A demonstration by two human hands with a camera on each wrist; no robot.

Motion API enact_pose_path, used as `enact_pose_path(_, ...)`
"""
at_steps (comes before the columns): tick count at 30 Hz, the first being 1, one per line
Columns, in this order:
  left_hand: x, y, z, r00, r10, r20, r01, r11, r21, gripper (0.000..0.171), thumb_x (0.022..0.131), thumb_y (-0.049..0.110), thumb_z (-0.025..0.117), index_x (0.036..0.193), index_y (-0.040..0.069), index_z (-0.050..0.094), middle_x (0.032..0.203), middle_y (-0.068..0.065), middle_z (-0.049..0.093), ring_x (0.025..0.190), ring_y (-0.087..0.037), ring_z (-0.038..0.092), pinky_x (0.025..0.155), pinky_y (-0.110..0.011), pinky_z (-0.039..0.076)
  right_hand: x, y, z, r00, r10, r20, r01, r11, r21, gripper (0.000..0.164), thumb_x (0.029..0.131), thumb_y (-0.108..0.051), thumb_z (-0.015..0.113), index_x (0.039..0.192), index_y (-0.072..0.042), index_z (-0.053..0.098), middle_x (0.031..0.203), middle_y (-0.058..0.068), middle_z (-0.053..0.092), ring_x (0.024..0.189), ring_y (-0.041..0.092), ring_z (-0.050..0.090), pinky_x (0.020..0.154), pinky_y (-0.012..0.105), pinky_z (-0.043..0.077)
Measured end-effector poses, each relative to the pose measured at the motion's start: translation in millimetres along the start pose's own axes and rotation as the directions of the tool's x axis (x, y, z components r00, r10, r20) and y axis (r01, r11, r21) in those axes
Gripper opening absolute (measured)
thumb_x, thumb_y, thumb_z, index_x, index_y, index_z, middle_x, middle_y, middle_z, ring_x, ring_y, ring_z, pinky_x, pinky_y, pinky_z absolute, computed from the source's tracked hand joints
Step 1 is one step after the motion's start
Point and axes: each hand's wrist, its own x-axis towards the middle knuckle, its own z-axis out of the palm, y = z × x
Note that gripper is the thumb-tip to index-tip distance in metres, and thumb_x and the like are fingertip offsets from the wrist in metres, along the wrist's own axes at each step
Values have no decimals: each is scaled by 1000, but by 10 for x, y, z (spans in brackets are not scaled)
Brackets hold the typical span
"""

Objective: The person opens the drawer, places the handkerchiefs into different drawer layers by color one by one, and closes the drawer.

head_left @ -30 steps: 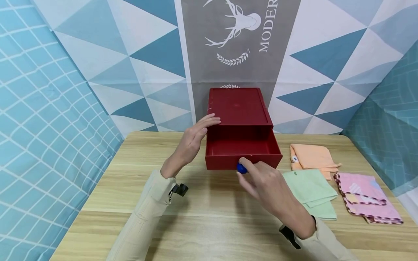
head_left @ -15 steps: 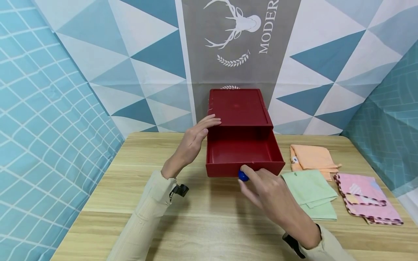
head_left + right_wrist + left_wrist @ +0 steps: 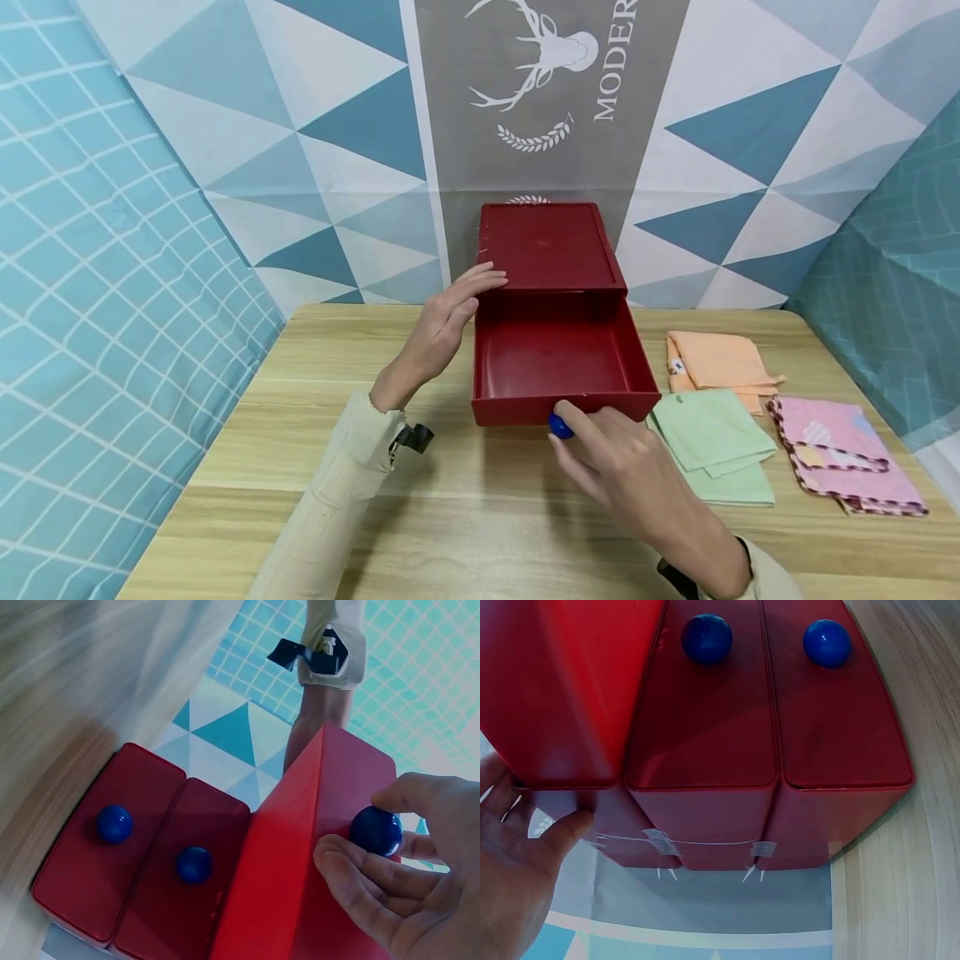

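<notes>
between the hands (image 3: 442, 329) (image 3: 622, 462) sits the pulled-out red drawer (image 3: 558, 367).

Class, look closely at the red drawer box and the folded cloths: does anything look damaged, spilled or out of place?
Nothing stands out. The top drawer is pulled out, empty and level, and the three cloths lie folded on the table.

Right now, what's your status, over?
Left hand flat against red box. Right hand pinching blue knob, top drawer out, empty. Nothing blocking.

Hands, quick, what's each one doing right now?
Left hand: open, flat against the red cabinet.
Right hand: pinching the blue knob of the open drawer.
</notes>
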Motion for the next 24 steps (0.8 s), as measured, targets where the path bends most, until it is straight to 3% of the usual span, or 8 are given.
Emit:
enact_pose_path(3,-1,3,-1,1000,-4,-6,4,1000,1,42,102,11,39,139,12,58,148,-4,51,146,-16,33,116,-41,33,-13,-5,2,1000,5,2,-5,1000,-2,42,104,-42,39,118,-12,65,80,-2,68,65,8,60,63,28,59)
enact_pose_path(10,5,-4,15,1000,1,-8,-1,1000,-12,42,100,7,40,138,11,58,148,-5,51,146,-16,33,116,-42,32,-51,-6,-18,1000,20,-19,-20,1000,-2,44,104,-46,41,120,-10,63,82,-2,66,62,7,56,59,25,57)
enact_pose_path(15,6,-4,29,1000,5,-14,-5,1000,-17,41,102,9,40,138,10,58,148,-5,51,146,-17,33,117,-41,32,-43,14,-124,991,-3,-135,3,1000,2,48,103,-47,46,115,-3,64,81,0,67,63,8,60,56,26,56)
enact_pose_path(21,0,-8,32,999,11,-34,-11,1000,-21,41,101,7,39,138,9,59,147,-6,52,146,-18,33,118,-40,30,13,121,-390,960,-44,-277,31,998,-53,50,104,-43,47,103,3,67,77,5,69,62,15,65,55,34,57)
enact_pose_path(24,-10,-4,42,999,10,-41,-11,1000,-24,42,102,8,39,139,9,58,147,-5,52,146,-17,33,118,-40,28,55,198,-544,904,-48,-424,19,997,-73,53,103,-42,49,93,6,68,69,8,66,54,20,61,47,32,50)
